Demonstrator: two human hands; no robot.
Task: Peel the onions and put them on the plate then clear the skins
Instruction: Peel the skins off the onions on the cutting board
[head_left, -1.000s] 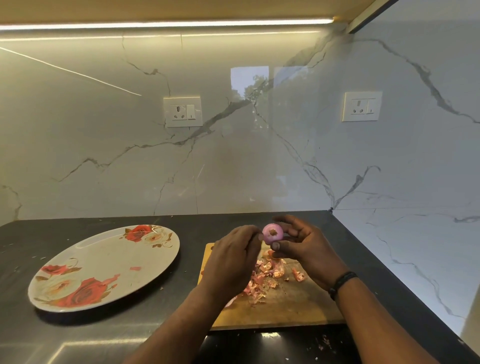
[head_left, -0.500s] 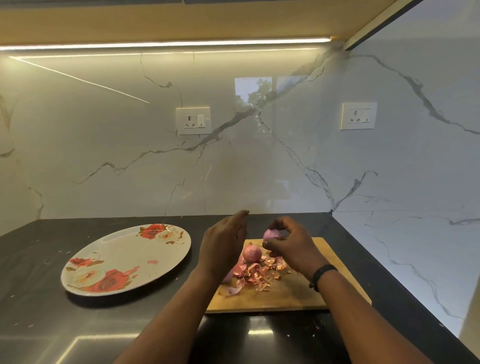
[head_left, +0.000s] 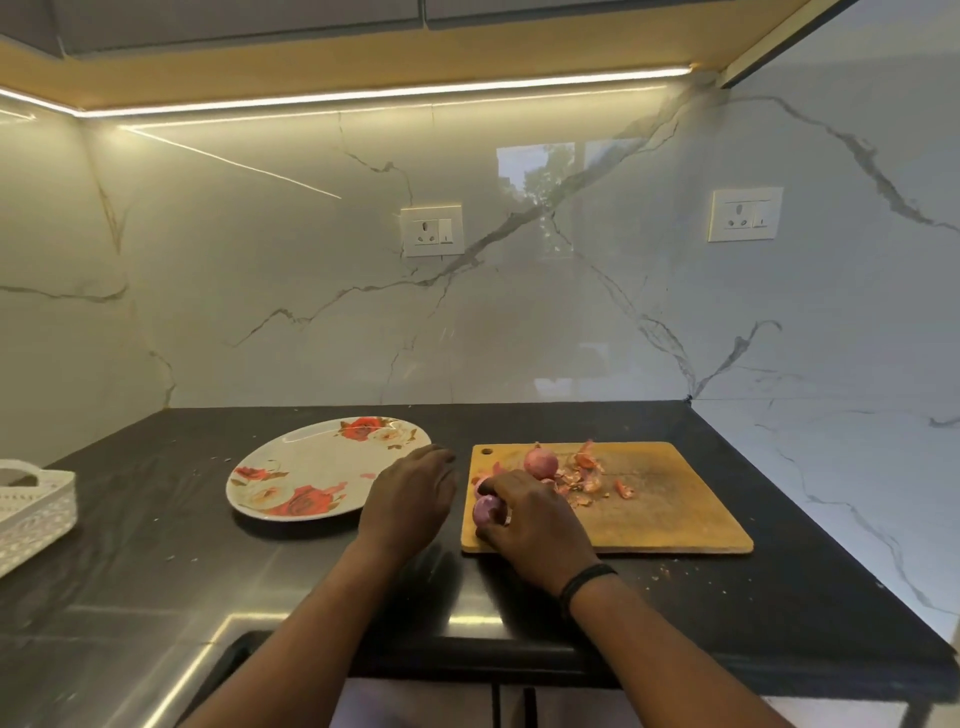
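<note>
- Head view: right hand (head_left: 530, 525) grips a peeled onion (head_left: 485, 510) over the chopping board's (head_left: 675, 519) left edge.
- Left hand (head_left: 410, 499) hovers relaxed, holding nothing, beside the plate (head_left: 311, 467).
- Next, I'd say: carry it leftward onto the plate; another onion (head_left: 541, 462) and skins (head_left: 584, 478) wait.

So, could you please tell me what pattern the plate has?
White plate with red and cream roses, seen in the head view.

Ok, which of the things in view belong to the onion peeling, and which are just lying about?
In the job:
purple peeled onion in the right hand
pink onion on the wooden chopping board
loose reddish skins
rose-patterned white plate
left hand

Lying about:
white lattice basket
two wall sockets
</note>
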